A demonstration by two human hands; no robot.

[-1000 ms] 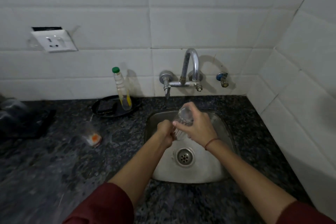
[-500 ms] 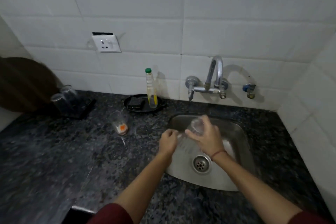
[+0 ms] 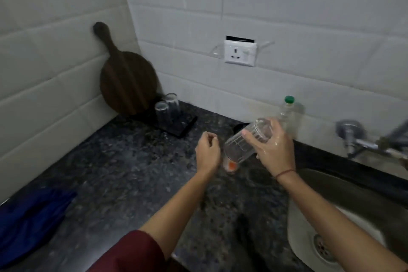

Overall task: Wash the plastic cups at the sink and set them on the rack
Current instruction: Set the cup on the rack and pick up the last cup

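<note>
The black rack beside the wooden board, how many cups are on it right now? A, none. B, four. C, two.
C: two clear cups stand side by side on the black rack; a third cup is in the right hand, not yet on the rack.

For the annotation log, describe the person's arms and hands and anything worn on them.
Both forearms are bare. A dark red sleeve ends above the left forearm. The right wrist carries a thin red thread band. No rings or watch show on the left hand or the right hand, which glistens wet.
</note>
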